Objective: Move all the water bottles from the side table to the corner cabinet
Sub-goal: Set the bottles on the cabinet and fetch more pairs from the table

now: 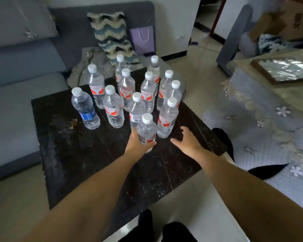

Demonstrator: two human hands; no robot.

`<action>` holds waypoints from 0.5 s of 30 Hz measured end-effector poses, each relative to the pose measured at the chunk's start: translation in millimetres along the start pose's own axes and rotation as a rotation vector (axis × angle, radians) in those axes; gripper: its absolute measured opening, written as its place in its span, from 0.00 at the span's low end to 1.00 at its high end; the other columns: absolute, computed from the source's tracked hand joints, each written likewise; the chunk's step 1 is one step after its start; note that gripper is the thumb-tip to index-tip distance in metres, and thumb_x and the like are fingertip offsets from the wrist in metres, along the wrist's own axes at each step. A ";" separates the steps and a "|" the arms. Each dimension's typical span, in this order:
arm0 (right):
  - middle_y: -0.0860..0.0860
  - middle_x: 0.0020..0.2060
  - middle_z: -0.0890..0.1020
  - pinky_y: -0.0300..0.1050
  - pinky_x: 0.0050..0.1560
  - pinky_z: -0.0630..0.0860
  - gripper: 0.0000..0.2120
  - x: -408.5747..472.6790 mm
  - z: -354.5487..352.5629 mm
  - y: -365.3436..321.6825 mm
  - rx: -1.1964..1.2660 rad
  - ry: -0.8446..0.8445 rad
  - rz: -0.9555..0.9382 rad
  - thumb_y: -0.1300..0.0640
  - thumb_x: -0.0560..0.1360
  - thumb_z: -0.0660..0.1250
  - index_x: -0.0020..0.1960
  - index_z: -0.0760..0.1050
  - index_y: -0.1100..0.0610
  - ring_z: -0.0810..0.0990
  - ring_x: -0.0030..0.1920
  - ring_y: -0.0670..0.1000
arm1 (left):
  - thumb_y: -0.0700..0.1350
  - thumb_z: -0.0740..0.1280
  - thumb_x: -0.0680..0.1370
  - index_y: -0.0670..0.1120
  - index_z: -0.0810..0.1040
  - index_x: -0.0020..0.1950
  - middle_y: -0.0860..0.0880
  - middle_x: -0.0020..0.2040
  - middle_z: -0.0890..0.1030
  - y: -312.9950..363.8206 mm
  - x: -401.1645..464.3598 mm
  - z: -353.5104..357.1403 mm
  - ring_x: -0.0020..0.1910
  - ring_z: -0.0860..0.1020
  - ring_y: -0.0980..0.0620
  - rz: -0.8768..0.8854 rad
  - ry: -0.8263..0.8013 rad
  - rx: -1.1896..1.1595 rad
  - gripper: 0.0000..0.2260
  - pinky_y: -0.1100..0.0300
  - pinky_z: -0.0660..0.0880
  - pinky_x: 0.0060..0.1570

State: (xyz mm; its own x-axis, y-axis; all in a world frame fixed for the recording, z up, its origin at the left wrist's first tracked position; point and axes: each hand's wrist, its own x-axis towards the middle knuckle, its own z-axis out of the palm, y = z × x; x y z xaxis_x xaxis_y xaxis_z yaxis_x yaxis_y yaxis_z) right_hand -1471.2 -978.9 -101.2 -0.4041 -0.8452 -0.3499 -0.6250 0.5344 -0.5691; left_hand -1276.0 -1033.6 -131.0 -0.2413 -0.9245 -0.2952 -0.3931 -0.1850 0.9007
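Several clear water bottles with white caps stand on a dark square side table (77,154). Most carry red labels; one at the left has a blue label (85,109). My left hand (138,142) grips the nearest bottle (147,130) around its lower half, the bottle upright at the table's middle. My right hand (187,138) hovers just right of it with fingers spread, holding nothing, close to a red-label bottle (167,119). The corner cabinet is not in view.
A grey sofa (24,70) borders the table on the left and back, with a zigzag cushion (112,35) and a purple paper bag (143,40). A patterned blue-grey cover (269,128) lies on the right. Pale tiled floor (199,70) runs behind.
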 end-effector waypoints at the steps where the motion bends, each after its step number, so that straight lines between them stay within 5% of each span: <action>1: 0.58 0.74 0.66 0.50 0.70 0.67 0.39 7.7 4.5 -3.6 0.045 0.027 -0.011 0.49 0.74 0.71 0.77 0.55 0.58 0.67 0.73 0.58 | 0.45 0.80 0.65 0.47 0.60 0.72 0.47 0.68 0.72 -1.1 1.6 4.7 0.67 0.72 0.48 -0.007 0.044 -0.028 0.42 0.49 0.70 0.68; 9: 0.56 0.69 0.71 0.50 0.70 0.70 0.43 57.7 43.4 -22.7 0.578 0.166 -0.088 0.61 0.66 0.79 0.73 0.58 0.60 0.72 0.69 0.54 | 0.43 0.80 0.65 0.54 0.62 0.65 0.63 0.54 0.74 -14.2 13.4 39.3 0.50 0.76 0.69 -0.067 0.270 -0.202 0.36 0.81 0.69 0.43; 13: 0.54 0.67 0.74 0.54 0.69 0.70 0.43 82.1 48.1 -20.2 0.565 0.121 -0.034 0.54 0.66 0.79 0.73 0.59 0.57 0.74 0.67 0.55 | 0.52 0.79 0.64 0.60 0.63 0.58 0.66 0.47 0.74 -12.6 18.9 38.6 0.44 0.75 0.71 -0.140 0.299 -0.168 0.31 0.81 0.68 0.35; 15: 0.53 0.65 0.76 0.52 0.67 0.72 0.41 86.2 43.1 -14.8 0.510 0.096 -0.067 0.50 0.66 0.79 0.72 0.63 0.55 0.76 0.65 0.54 | 0.56 0.78 0.63 0.63 0.64 0.57 0.67 0.46 0.75 -12.4 18.1 36.5 0.44 0.75 0.69 -0.162 0.307 -0.138 0.30 0.78 0.68 0.39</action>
State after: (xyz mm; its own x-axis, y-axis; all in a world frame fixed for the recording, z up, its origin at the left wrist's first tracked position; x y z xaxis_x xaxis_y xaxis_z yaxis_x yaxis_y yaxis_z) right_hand -1468.0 -1060.1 -155.0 -0.4487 -0.8597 -0.2440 -0.2562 0.3853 -0.8865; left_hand -1307.8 -1035.9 -159.1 0.0995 -0.9327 -0.3467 -0.2762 -0.3606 0.8909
